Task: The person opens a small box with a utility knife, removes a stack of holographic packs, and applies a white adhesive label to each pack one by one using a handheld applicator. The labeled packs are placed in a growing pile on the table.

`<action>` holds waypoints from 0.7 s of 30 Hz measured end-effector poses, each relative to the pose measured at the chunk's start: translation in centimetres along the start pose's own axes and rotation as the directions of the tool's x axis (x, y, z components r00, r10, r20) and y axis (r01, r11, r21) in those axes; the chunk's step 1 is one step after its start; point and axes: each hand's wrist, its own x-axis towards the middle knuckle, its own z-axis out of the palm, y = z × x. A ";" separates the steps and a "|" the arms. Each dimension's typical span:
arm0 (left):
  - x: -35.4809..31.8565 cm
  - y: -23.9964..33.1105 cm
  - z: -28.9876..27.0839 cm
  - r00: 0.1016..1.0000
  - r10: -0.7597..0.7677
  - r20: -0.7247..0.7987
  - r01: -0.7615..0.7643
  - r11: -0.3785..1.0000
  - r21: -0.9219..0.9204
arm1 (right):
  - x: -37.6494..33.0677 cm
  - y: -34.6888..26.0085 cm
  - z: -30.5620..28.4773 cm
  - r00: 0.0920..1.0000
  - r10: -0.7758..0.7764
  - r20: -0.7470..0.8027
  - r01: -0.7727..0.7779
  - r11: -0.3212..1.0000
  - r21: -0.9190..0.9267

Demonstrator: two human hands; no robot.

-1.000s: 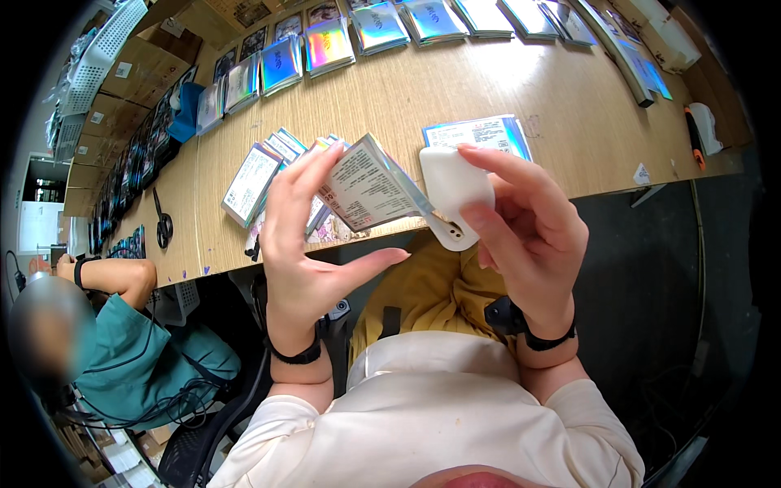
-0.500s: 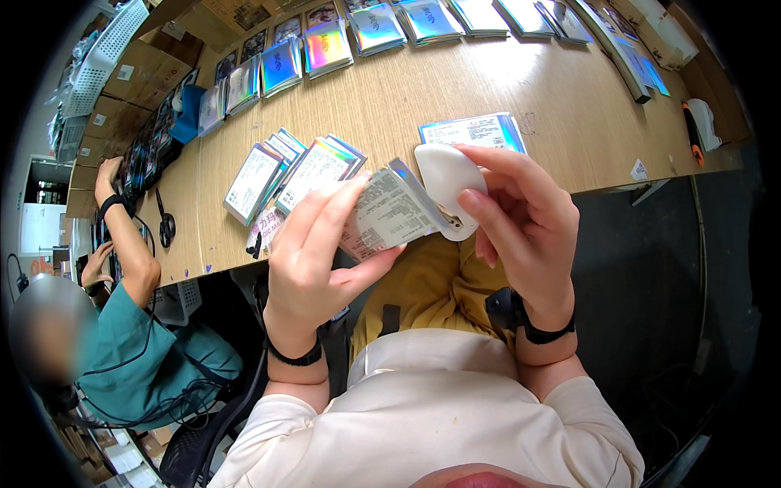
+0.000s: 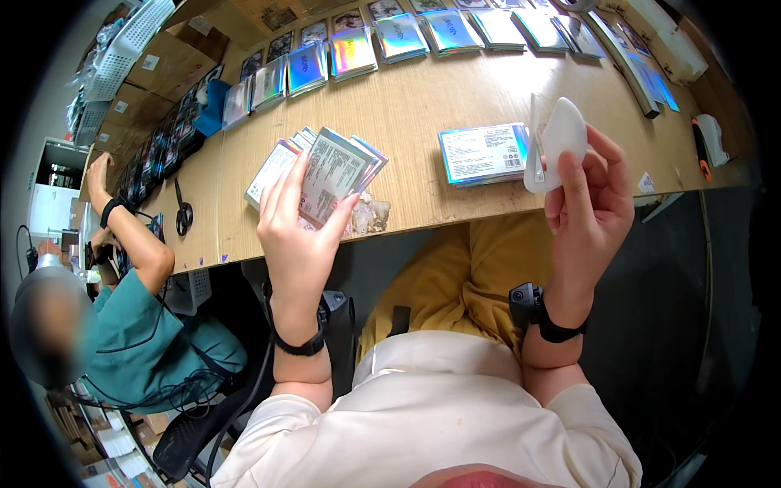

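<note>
My left hand (image 3: pixel 294 207) grips a flat silvery card pack (image 3: pixel 335 175) with a printed back, thumb on one edge and fingers across the other. The pack is over several similar packs (image 3: pixel 268 175) fanned on the table at the left; whether it touches them I cannot tell. My right hand (image 3: pixel 592 187) pinches a white hinged hand-held tool (image 3: pixel 563 142), rounded and mouse-shaped, with its thin lower arm swung apart from the body. That tool is just right of a stack of shiny card packs (image 3: pixel 484 153) lying label up near the table's front edge.
A row of holographic card-pack stacks (image 3: pixel 354 53) runs along the back of the wooden table (image 3: pixel 415 98). Black scissors (image 3: pixel 184 213) lie at the left, and an orange-black cutter (image 3: pixel 700 146) at the right edge. A co-worker in green (image 3: pixel 134 321) reaches toward dark packs at the left.
My hands have moved apart. The left carried the pack away from the white tool to the packs at the left; the right moved right and up, with the tool spread wider.
</note>
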 end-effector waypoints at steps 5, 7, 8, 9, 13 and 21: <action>0.0 -0.8 0.5 0.986 -0.101 0.132 0.106 0.994 -0.033 | -0.6 0.0 0.3 1.000 0.009 0.029 -0.009 1.000 -0.009; 0.1 -0.9 0.6 0.990 -0.072 0.121 0.069 0.997 0.025 | -0.6 0.0 0.3 1.000 0.008 0.023 -0.008 1.000 -0.019; 0.2 -0.9 0.6 0.992 -0.057 0.116 0.051 0.997 0.053 | -0.5 -0.1 0.3 1.000 0.007 0.021 -0.007 1.000 -0.026; 0.2 -1.0 0.7 0.990 -0.051 0.131 0.042 0.997 0.068 | -0.5 0.0 0.2 1.000 0.000 0.021 0.000 1.000 -0.028; 0.0 -1.1 0.9 0.987 -0.045 0.155 0.023 0.990 0.140 | -0.4 0.2 -0.4 1.000 -0.020 0.013 0.021 0.999 -0.028; 1.4 3.8 1.7 0.984 0.123 0.127 -0.114 0.991 -0.076 | 0.6 0.3 -1.7 0.992 -0.032 -0.125 0.031 0.999 -0.014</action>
